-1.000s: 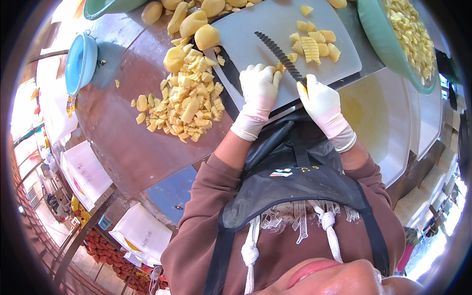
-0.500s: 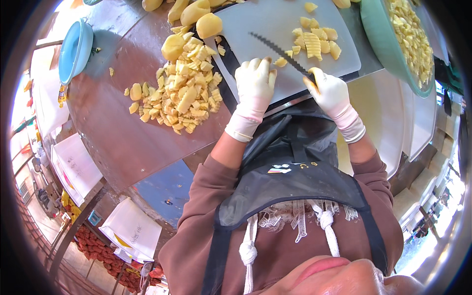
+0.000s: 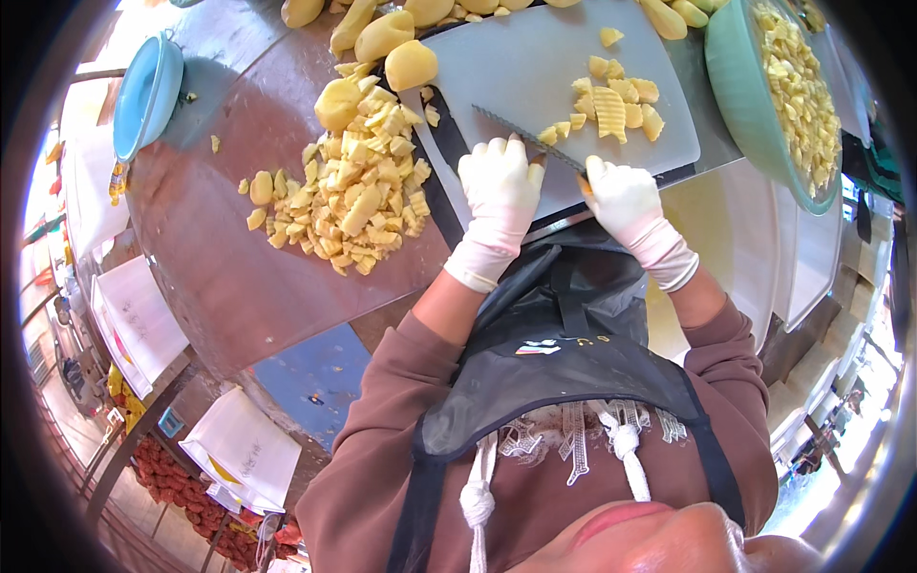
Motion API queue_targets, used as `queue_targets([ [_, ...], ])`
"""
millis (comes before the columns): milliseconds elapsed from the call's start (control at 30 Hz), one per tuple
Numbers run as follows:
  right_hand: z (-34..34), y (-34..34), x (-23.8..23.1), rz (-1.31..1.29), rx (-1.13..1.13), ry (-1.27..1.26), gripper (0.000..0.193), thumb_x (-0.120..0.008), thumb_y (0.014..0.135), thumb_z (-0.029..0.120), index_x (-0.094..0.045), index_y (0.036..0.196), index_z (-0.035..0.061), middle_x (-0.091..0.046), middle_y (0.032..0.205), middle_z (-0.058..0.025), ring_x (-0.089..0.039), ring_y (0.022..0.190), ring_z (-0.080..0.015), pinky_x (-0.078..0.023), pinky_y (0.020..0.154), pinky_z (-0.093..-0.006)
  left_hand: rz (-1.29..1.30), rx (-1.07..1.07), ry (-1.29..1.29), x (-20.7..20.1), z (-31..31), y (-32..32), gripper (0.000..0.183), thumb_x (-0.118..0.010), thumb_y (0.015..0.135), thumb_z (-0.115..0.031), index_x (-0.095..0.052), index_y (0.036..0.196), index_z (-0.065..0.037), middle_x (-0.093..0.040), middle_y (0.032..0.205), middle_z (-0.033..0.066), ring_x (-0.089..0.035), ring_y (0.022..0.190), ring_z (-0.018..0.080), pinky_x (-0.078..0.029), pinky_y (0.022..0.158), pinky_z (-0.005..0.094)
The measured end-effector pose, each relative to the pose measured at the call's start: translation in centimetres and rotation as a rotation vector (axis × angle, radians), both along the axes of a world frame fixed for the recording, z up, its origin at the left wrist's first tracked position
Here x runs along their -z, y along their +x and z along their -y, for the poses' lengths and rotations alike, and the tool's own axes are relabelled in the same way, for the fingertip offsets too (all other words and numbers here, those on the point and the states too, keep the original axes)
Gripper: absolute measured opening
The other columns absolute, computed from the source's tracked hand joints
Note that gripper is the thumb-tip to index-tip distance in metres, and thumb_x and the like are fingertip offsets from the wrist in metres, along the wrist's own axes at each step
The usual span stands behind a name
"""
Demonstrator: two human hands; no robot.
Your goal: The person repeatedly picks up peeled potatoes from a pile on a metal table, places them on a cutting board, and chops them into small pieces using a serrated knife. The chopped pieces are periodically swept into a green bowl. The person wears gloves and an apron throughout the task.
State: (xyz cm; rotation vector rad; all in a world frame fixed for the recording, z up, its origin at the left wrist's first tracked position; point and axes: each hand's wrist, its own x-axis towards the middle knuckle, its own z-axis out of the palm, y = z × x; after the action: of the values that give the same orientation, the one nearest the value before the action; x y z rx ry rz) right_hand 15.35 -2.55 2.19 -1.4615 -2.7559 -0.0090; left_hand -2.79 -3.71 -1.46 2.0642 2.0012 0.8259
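Note:
My right hand [image 3: 626, 196], in a white glove, is closed round the handle of a wavy-bladed crinkle-cut knife [image 3: 521, 134]. The blade slants up and left over the white cutting board [image 3: 535, 67], past the fingertips of my left hand [image 3: 501, 186]. That gloved hand is at the board's near edge with its fingers curled in; whatever they may hold is hidden. Ridged potato pieces [image 3: 611, 110] lie on the board's right half. Left of the board, a heap of cut potato chunks [image 3: 358, 205] rests on the table, with peeled whole potatoes [image 3: 385, 36] behind it.
At the far right stands a large green basin [image 3: 740, 105], filled with cut potato. A light blue basin [image 3: 143, 105] sits at the table's far left. White containers [image 3: 769, 220] stand below the table's right side. More peeled potatoes [image 3: 662, 17] lie behind the board.
My right hand has moved slightly left and down with the knife, bringing the blade lower and closer to my left hand. The potato pieces have kept their places on the board.

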Motion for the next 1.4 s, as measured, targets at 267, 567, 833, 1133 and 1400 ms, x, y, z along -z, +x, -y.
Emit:
queue_targets([
  [267,0.6,-2.1,0.1,-0.101,0.186,0.048,0.023,-0.061,0.090,0.029,-0.050,0.084,0.0096,-0.060,0.062,-0.0063,-0.063,0.054,-0.0247,-0.050,0.048,-0.0359,-0.045,0.051,-0.075,0.2,-2.9,0.8,0.023,-0.072,0.069,-0.025,-0.059,0.077,-0.008,-0.062,0.072,0.0097,-0.063,0.071,0.0280,-0.048,0.067,0.0409],
  [567,2.8,1.4,-1.7,-0.411,0.311,0.049,0.023,-0.063,0.091,0.026,-0.053,0.083,0.0073,-0.061,0.061,-0.0112,-0.062,0.054,-0.0299,-0.046,0.046,-0.0395,-0.089,-0.105,0.000,-2.6,-1.8,-5.6,0.042,-0.072,0.076,-0.024,-0.063,0.115,-0.009,-0.061,0.102,0.0151,-0.057,0.093,0.0345,-0.047,0.081,0.0443],
  [833,5.4,7.6,-2.9,-0.456,0.599,0.064,0.022,-0.065,0.090,0.025,-0.062,0.095,0.0043,-0.066,0.070,-0.0166,-0.065,0.062,-0.0344,-0.050,0.053,-0.0405,-0.045,0.282,0.091,0.9,-4.6,4.4,0.020,-0.072,0.078,-0.023,-0.062,0.093,-0.013,-0.058,0.089,0.0083,-0.058,0.080,0.0308,-0.051,0.066,0.0405],
  [1133,6.3,11.9,-3.2,-0.601,0.832,-0.089,0.023,-0.065,0.091,0.027,-0.062,0.096,0.0041,-0.065,0.072,-0.0163,-0.064,0.063,-0.0343,-0.049,0.055,-0.0390,0.557,0.549,-0.388,-4.1,4.4,13.5,0.040,-0.064,0.072,-0.008,-0.057,0.111,-0.005,-0.059,0.108,0.0165,-0.059,0.097,0.0354,-0.050,0.086,0.0435],
  [1400,6.5,13.2,-3.2,-0.803,0.908,-0.166,0.024,-0.064,0.094,0.027,-0.063,0.096,0.0036,-0.058,0.059,-0.0044,-0.056,0.049,-0.0131,-0.044,0.048,-0.0278,-0.054,0.140,0.269,-1.6,-3.1,1.8,0.026,-0.065,0.077,-0.012,-0.064,0.103,-0.006,-0.062,0.104,0.0129,-0.056,0.091,0.0327,-0.046,0.080,0.0425],
])
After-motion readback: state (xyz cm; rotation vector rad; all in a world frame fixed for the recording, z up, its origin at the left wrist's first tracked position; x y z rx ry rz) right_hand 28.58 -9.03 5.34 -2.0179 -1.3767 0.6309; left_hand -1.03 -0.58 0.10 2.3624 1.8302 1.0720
